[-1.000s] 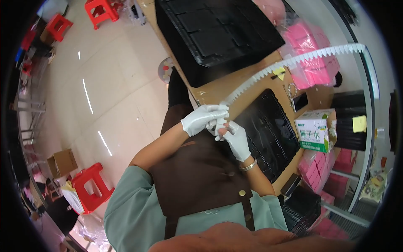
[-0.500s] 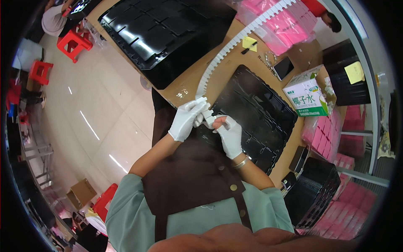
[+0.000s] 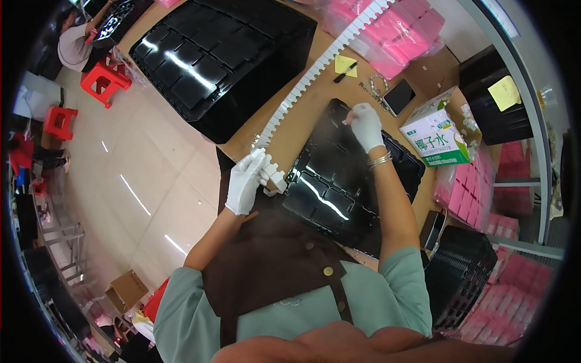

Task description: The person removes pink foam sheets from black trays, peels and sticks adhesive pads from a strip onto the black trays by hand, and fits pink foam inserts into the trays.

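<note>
so way over on the left a co-worker point(image 3: 75, 47) is sitting at a red stool point(image 3: 104, 83), and a cardboard box point(image 3: 126, 290) is lying open on the floor point(image 3: 151, 163) lower down. next over, the gloved left hand point(image 3: 244, 184) is pinching a white toothed strip point(image 3: 303, 83) close to its lower end, with a short bit sticking out past the fingers to the right. the strip's long axis is running up and right from that hand, passing between the big black block point(image 3: 242, 57) and a yellow note point(image 3: 342, 63) with a pen point(image 3: 345, 72) on it, and the far end is leaving the view up by the pink packs point(image 3: 399, 42). the flat black tray point(image 3: 339, 175) is lying just right of the left hand on the table point(image 3: 296, 136), and the gloved right hand point(image 3: 366, 124) is hovering over its far part, fingers curled in; can't tell if they're holding something small or nothing. so the left hand is clearly the nearer one, and the strip is hanging off to the left of the right hand, well apart. further right a phone point(image 3: 399, 97) and a white-and-green carton point(image 3: 439, 130) are sitting near the tray.
</note>
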`<state>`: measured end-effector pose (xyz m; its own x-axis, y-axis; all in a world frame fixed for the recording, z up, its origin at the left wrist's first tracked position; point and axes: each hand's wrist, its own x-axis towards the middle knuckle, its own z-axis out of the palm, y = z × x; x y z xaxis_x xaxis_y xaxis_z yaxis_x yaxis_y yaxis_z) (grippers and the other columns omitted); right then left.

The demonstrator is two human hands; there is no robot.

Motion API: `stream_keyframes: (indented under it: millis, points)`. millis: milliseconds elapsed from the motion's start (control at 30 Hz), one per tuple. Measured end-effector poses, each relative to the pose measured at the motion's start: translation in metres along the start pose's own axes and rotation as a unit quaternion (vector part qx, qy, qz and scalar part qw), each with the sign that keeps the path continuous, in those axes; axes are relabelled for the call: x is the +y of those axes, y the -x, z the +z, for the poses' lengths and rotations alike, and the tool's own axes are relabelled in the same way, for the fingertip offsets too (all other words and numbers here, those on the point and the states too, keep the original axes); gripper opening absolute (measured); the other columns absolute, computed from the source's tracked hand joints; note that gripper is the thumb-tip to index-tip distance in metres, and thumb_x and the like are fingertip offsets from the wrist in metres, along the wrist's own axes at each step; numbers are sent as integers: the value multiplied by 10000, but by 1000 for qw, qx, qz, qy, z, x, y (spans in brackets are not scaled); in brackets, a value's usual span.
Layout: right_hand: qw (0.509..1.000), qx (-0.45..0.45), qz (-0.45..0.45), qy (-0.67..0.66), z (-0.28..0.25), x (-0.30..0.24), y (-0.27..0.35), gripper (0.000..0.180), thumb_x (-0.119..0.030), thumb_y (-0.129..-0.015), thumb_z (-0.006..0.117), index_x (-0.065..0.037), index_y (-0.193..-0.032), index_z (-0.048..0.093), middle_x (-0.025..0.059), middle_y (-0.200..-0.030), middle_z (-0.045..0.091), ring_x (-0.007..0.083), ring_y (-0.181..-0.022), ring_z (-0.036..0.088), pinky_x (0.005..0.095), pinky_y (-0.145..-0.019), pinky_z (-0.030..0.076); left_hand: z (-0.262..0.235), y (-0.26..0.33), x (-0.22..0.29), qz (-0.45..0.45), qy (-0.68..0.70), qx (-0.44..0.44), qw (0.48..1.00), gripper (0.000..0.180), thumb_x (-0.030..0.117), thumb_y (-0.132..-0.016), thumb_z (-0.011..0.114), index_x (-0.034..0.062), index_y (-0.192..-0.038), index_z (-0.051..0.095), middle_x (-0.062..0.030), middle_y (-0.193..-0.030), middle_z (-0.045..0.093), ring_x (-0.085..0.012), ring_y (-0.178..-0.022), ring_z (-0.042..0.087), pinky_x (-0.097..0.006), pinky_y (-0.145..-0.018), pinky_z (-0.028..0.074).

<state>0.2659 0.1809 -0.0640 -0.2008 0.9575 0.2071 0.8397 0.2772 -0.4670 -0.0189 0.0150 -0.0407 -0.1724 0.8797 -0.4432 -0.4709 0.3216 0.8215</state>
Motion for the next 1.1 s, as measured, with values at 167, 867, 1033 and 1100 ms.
stream_keyframes:
  millis: [167, 867, 1033, 1100]
  points:
    - [997, -33, -35, 59, 14, -15, -22, 83, -104, -681, 699, -67, -680, 625, 129, -894, 601, 348, -893, 587, 424, -765, 484, -13, 5, -6, 7, 4, -16, 1000, 266, 211, -969, 560, -3, -1126, 590, -25, -827, 611, -81, -667, 565, -214, -609, 470]
    - [962, -245, -5, -124, 45, 90, -66, 455, -44, -615, 792, 15, -968, 510, 86, -830, 563, 222, -732, 521, 356, -672, 461, 12, 19, -10, 12, 4, -65, 998, 349, 358, -944, 589, 23, -1017, 658, 5, -810, 634, -21, -631, 527, -153, -492, 393]
    - [978, -198, -25, -63, 38, 93, -56, 445, -105, -667, 803, 19, -977, 508, 126, -877, 533, 260, -799, 520, 375, -746, 446, 11, 0, -48, 29, -54, -95, 994, 356, 377, -928, 608, 33, -1004, 654, -21, -806, 638, -81, -694, 605, -229, -560, 499]
    - [984, -169, -29, -45, 39, 84, -49, 445, -129, -673, 810, 17, -969, 511, 142, -897, 538, 286, -810, 528, 387, -752, 444, 13, 8, -40, 18, -63, -99, 993, 352, 373, -928, 609, 32, -1003, 654, -25, -797, 637, -85, -691, 613, -243, -546, 507]
